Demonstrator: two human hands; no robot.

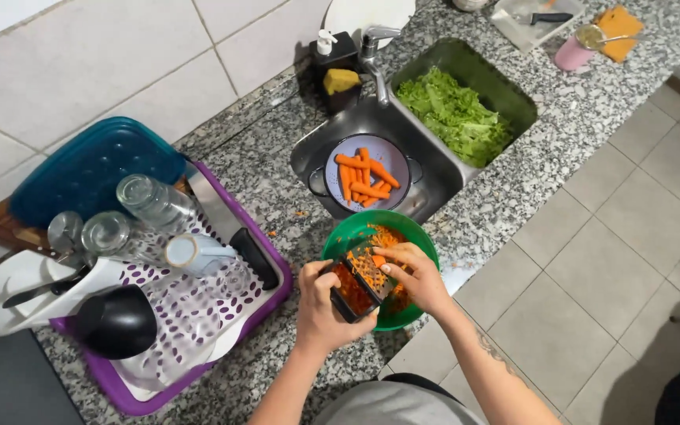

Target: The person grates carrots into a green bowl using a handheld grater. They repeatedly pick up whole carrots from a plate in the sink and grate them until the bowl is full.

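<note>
Speckled granite surface (513, 181) runs diagonally across the frame, with a steel sink (434, 181) at upper centre. Low in the middle, the left hand (323, 303) is clenched around a dark box grater (356, 285), tilted over a green bowl (352, 232) of shredded carrot. The right hand (415, 275) presses a carrot piece (378, 260) against the grater's face, fingers closed on it. Whole carrots (365, 179) lie in a colander (338, 148) in the sink, beside lettuce (454, 114). A purple dish rack (269, 260) sits at left.

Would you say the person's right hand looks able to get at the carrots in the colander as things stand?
Probably yes: the carrots lie uncovered in the colander just beyond the green bowl, though the right hand presses a carrot piece on the grater.
</note>
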